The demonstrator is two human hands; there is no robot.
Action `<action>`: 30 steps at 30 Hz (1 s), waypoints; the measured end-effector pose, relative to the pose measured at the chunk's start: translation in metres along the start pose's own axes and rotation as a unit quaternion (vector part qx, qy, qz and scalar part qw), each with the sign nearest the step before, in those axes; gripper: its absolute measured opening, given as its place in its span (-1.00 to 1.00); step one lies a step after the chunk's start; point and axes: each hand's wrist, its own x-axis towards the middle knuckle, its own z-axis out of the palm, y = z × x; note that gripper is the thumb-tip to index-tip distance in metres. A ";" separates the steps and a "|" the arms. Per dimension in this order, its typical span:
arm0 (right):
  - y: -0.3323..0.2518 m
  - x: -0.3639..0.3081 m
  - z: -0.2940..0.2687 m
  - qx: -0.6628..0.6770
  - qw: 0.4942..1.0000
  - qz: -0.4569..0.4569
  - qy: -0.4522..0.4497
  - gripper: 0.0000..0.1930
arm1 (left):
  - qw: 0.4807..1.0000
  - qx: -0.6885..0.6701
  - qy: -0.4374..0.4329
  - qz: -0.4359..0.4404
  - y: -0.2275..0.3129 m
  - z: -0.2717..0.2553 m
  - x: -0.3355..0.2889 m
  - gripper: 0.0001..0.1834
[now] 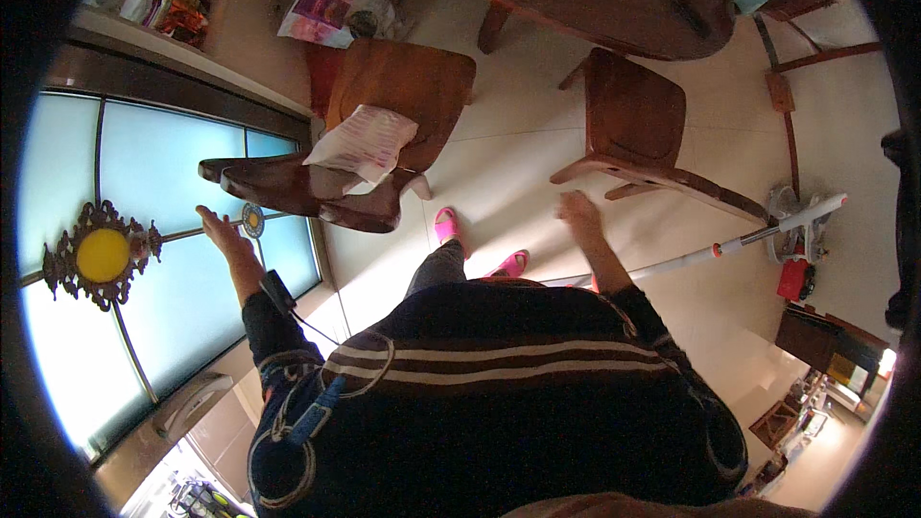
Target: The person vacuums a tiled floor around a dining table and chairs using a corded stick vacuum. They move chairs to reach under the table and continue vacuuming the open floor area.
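Note:
My left hand [224,234] reaches out at the left, fingers stretched and apart, in front of a sliding door [173,144] with frosted glass panes. It holds nothing. The nearest chair [317,194] has its dark curved back just above that hand, and a crumpled white plastic bag [365,142] lies on it. My right hand [580,218] hangs over the floor with its fingers curled in, and nothing shows in them. Beside my right forearm runs a long grey-and-white pole [715,251], apart from the fingers.
A second wooden chair [633,110] stands ahead to the right, near a dark round table [595,0]. Another printed bag [338,5] is behind the first chair. Shelves with bottles [173,10] are at the far left. My feet wear pink slippers [447,228] on the pale floor.

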 end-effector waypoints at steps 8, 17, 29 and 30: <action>-0.036 0.060 0.266 -0.043 0.840 0.449 -0.302 0.01 | 0.981 -0.072 -0.180 -0.026 0.004 0.039 0.124 -0.11; -0.044 0.055 0.357 0.177 0.824 0.495 -0.214 -0.60 | 0.937 -0.254 -0.222 -0.091 -0.022 0.038 0.153 -0.52; -0.034 0.108 0.257 0.209 0.827 0.432 -0.292 -0.67 | 0.931 -0.284 -0.203 -0.108 -0.020 0.072 0.058 -0.77; -0.039 0.127 0.242 0.137 0.832 0.447 -0.298 -0.66 | 0.940 -0.267 -0.195 -0.086 -0.020 0.079 0.038 -0.77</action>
